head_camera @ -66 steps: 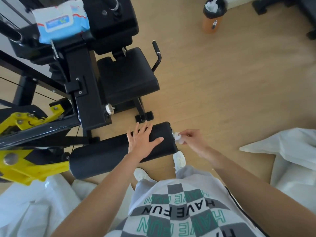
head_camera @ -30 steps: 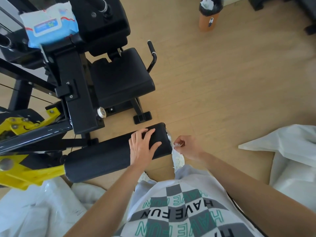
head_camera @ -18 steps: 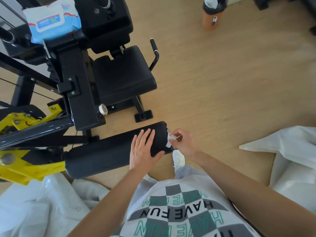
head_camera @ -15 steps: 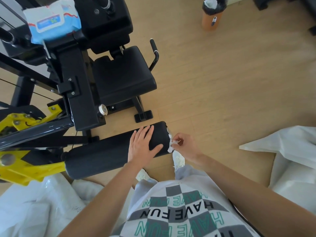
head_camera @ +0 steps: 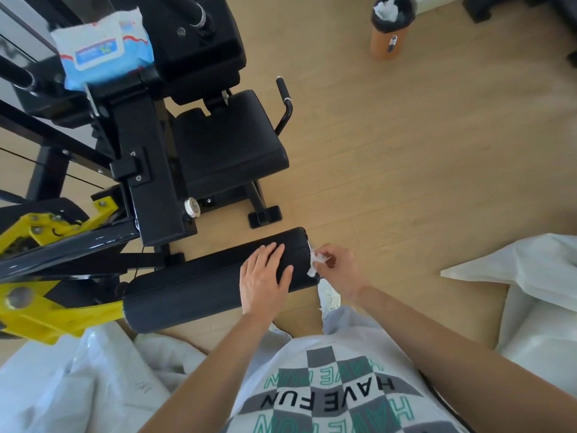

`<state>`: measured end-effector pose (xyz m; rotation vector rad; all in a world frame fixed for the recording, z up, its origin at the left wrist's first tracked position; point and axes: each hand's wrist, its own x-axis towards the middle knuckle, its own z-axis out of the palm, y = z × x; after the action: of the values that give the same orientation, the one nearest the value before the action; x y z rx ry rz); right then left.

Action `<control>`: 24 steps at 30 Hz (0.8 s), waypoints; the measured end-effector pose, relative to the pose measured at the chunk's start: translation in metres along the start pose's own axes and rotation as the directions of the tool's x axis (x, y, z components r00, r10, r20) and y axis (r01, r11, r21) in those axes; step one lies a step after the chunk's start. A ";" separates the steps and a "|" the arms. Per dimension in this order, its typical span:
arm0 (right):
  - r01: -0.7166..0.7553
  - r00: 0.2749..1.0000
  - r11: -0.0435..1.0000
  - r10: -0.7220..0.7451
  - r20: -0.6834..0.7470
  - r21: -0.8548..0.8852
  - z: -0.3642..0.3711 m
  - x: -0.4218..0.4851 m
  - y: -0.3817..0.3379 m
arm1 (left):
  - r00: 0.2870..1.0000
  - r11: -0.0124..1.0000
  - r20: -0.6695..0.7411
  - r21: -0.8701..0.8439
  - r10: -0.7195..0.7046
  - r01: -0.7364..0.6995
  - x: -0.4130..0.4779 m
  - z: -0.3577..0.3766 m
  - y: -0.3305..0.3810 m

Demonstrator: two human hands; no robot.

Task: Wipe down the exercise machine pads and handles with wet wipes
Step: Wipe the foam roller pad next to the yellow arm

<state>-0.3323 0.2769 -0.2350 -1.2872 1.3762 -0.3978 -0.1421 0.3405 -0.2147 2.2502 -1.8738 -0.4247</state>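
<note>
One black exercise machine (head_camera: 150, 157) is seen at the left, with its long roller pad (head_camera: 193, 289) stretched across the lower middle. A pack of wet wipes (head_camera: 103, 57) is rested on top of the machine. The left hand (head_camera: 265, 276) is laid flat on the roller pad near its right end, fingers straight. A crumpled wet wipe (head_camera: 314, 263) is pinched in the right hand (head_camera: 340, 267) and held against the pad's end face.

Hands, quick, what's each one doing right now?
Left hand: open, resting flat on the roller pad.
Right hand: closed, pinching a wet wipe at the pad's end.
</note>
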 end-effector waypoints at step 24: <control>0.138 0.972 0.866 -0.212 -0.102 -0.481 0.032 0.006 -0.047 | 0.983 0.983 -0.001 0.003 -0.182 0.182 -0.048 -0.011 -0.071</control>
<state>-0.2823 0.2696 -0.2084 -1.8260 1.5472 -0.2958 -0.0805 0.4007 -0.2220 2.4333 -1.6744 -0.4473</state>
